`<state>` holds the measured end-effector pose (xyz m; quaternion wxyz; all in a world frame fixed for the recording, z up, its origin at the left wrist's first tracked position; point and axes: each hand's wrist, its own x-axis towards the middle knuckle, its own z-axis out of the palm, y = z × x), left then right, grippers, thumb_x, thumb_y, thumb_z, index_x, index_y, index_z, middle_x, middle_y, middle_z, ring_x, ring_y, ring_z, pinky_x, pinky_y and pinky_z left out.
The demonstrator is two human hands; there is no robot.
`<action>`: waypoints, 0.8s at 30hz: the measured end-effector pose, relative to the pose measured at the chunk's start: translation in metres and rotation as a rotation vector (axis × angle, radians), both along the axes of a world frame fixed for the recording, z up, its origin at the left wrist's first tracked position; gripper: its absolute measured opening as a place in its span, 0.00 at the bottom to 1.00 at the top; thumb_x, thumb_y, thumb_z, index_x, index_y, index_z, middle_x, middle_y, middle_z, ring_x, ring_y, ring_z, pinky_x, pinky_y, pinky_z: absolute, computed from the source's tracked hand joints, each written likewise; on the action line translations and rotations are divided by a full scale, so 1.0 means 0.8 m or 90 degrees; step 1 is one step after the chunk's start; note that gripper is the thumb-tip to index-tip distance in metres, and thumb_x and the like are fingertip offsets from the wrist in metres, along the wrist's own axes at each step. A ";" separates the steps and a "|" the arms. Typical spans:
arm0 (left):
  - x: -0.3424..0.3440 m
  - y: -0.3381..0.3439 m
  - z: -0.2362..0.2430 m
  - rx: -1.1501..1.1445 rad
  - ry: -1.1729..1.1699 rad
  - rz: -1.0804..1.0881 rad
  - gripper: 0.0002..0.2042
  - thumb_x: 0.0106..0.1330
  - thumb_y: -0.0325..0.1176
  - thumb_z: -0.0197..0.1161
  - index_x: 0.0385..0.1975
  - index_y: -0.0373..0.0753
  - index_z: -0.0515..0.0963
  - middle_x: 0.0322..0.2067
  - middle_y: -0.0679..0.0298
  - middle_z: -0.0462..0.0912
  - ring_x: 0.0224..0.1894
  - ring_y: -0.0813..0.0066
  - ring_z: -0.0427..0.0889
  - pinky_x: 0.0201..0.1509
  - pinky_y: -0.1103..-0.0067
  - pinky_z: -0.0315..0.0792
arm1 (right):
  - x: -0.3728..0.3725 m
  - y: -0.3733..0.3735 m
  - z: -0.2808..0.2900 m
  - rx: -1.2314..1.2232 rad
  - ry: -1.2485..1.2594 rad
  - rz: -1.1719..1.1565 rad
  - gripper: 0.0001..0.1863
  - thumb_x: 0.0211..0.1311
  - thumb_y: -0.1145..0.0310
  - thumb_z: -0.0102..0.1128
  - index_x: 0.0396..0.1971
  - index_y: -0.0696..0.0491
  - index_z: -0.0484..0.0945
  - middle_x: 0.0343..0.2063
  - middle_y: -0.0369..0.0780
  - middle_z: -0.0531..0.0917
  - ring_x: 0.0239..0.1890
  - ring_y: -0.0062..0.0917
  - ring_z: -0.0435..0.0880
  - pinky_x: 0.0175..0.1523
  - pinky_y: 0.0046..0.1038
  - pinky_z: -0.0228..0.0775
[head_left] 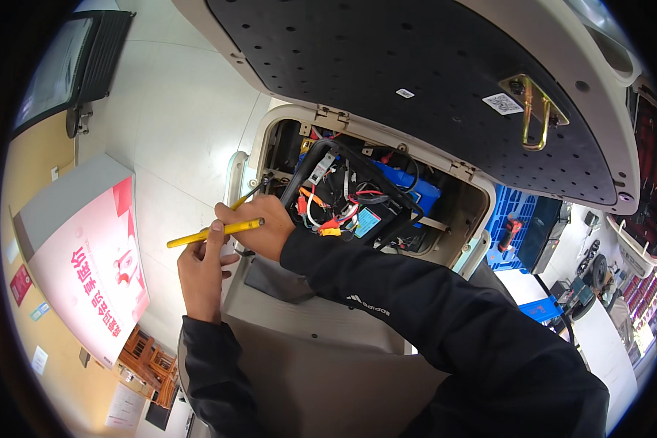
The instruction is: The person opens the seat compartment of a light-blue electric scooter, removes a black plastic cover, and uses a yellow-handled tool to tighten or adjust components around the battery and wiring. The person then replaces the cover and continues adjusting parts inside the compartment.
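My right hand (263,232) is closed at the left edge of an open compartment in a beige vehicle body. A slim tool with a yellow shaft and dark metal head (260,185) sticks out above its fingers, near the rim. A yellow rod-shaped handle (190,239) crosses in front of this fist. My left hand (203,274) pinches that handle between thumb and fingers. Whether both yellow parts belong to one tool, I cannot tell. Inside the compartment, a black open tray (383,232) holds tangled wires, red and yellow connectors (330,231) and a silver box (322,169).
Above the compartment a hinged lid (431,95) with a brass latch loop (536,128) stands raised. Blue wrapped blocks (416,186) sit behind the tray. At the right are a blue plastic crate (511,219) and a red power tool (509,233). A pink poster board (91,263) stands left.
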<state>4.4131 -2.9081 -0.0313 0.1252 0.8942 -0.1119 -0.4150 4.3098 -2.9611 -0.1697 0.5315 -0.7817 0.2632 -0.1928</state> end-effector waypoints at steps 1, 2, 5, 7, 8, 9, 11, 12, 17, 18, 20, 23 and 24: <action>-0.002 0.000 -0.001 -0.023 0.014 -0.019 0.36 0.77 0.53 0.63 0.67 0.22 0.71 0.53 0.51 0.86 0.46 0.70 0.89 0.46 0.78 0.79 | -0.004 0.000 -0.002 -0.016 0.000 0.006 0.08 0.67 0.66 0.58 0.40 0.52 0.74 0.20 0.43 0.83 0.25 0.45 0.86 0.27 0.43 0.74; -0.003 0.002 -0.002 -0.046 0.029 -0.037 0.37 0.77 0.51 0.63 0.70 0.21 0.68 0.57 0.50 0.85 0.53 0.69 0.88 0.52 0.76 0.79 | -0.006 0.000 -0.004 -0.033 0.001 0.012 0.07 0.64 0.69 0.60 0.40 0.53 0.74 0.20 0.43 0.84 0.25 0.45 0.87 0.27 0.44 0.74; 0.017 0.028 -0.005 -0.141 -0.048 -0.229 0.32 0.67 0.25 0.68 0.73 0.28 0.68 0.67 0.50 0.77 0.68 0.59 0.77 0.69 0.66 0.73 | -0.004 0.014 -0.008 -0.072 0.026 0.034 0.12 0.60 0.72 0.64 0.42 0.53 0.73 0.18 0.43 0.82 0.24 0.43 0.87 0.26 0.43 0.73; 0.027 0.033 0.001 -0.207 -0.226 -0.517 0.36 0.56 0.11 0.62 0.69 0.41 0.77 0.72 0.51 0.71 0.74 0.48 0.69 0.77 0.59 0.64 | -0.002 0.025 -0.014 -0.065 0.008 0.010 0.12 0.60 0.72 0.64 0.42 0.52 0.74 0.18 0.43 0.83 0.25 0.43 0.88 0.28 0.43 0.74; -0.001 -0.001 0.025 -0.023 -0.403 -0.731 0.35 0.53 0.10 0.62 0.63 0.46 0.82 0.74 0.51 0.69 0.77 0.44 0.63 0.80 0.55 0.57 | -0.005 0.024 -0.016 -0.050 0.010 0.008 0.12 0.60 0.71 0.64 0.42 0.52 0.74 0.19 0.43 0.83 0.25 0.43 0.88 0.29 0.43 0.74; -0.001 0.001 0.018 -0.025 -0.444 -0.798 0.34 0.54 0.10 0.62 0.61 0.47 0.84 0.73 0.51 0.69 0.76 0.45 0.63 0.80 0.54 0.57 | -0.009 0.022 -0.018 -0.036 0.012 0.006 0.12 0.60 0.71 0.64 0.42 0.51 0.74 0.19 0.42 0.83 0.26 0.43 0.88 0.30 0.43 0.75; -0.006 0.003 0.015 -0.037 -0.517 -0.802 0.32 0.53 0.10 0.64 0.59 0.48 0.85 0.73 0.52 0.69 0.75 0.46 0.64 0.77 0.55 0.60 | -0.010 0.025 -0.021 -0.007 0.000 -0.020 0.12 0.59 0.71 0.65 0.42 0.50 0.75 0.21 0.42 0.84 0.26 0.42 0.88 0.32 0.43 0.75; -0.013 0.002 0.015 -0.049 -0.546 -0.738 0.32 0.53 0.10 0.66 0.58 0.47 0.85 0.73 0.53 0.69 0.74 0.47 0.65 0.76 0.56 0.62 | -0.008 0.029 -0.023 0.008 -0.011 -0.045 0.13 0.59 0.71 0.65 0.43 0.50 0.75 0.21 0.42 0.85 0.26 0.42 0.88 0.32 0.43 0.75; 0.007 -0.009 0.036 0.156 -0.323 -0.266 0.20 0.75 0.47 0.63 0.35 0.31 0.81 0.26 0.55 0.83 0.22 0.64 0.79 0.33 0.69 0.75 | -0.009 0.015 -0.031 0.031 -0.045 -0.076 0.12 0.61 0.68 0.67 0.44 0.51 0.82 0.28 0.42 0.87 0.30 0.42 0.86 0.39 0.39 0.75; 0.030 0.018 0.031 0.090 -0.193 -0.143 0.29 0.78 0.56 0.59 0.31 0.29 0.80 0.19 0.57 0.81 0.16 0.68 0.76 0.28 0.70 0.73 | -0.006 0.018 -0.026 0.008 -0.042 -0.058 0.12 0.60 0.68 0.67 0.44 0.51 0.82 0.28 0.41 0.87 0.29 0.41 0.86 0.39 0.38 0.76; -0.007 -0.002 0.016 0.041 -0.081 -0.032 0.37 0.79 0.63 0.54 0.34 0.24 0.83 0.24 0.56 0.86 0.24 0.73 0.83 0.33 0.73 0.77 | -0.008 0.018 -0.029 -0.051 -0.022 -0.024 0.12 0.60 0.68 0.68 0.44 0.50 0.82 0.27 0.39 0.86 0.29 0.40 0.86 0.39 0.38 0.76; -0.009 0.006 -0.008 -0.046 -0.072 -0.069 0.23 0.75 0.46 0.64 0.44 0.24 0.84 0.44 0.51 0.88 0.44 0.69 0.86 0.47 0.73 0.80 | -0.010 0.015 -0.031 -0.058 0.007 -0.025 0.13 0.58 0.67 0.70 0.44 0.49 0.83 0.28 0.36 0.85 0.33 0.35 0.86 0.42 0.35 0.75; -0.001 0.018 -0.016 -0.107 -0.079 -0.114 0.18 0.72 0.38 0.67 0.46 0.26 0.84 0.51 0.51 0.87 0.51 0.67 0.85 0.52 0.72 0.79 | -0.008 0.016 -0.029 -0.081 -0.007 -0.038 0.13 0.59 0.67 0.70 0.44 0.48 0.83 0.29 0.35 0.85 0.34 0.33 0.86 0.44 0.34 0.75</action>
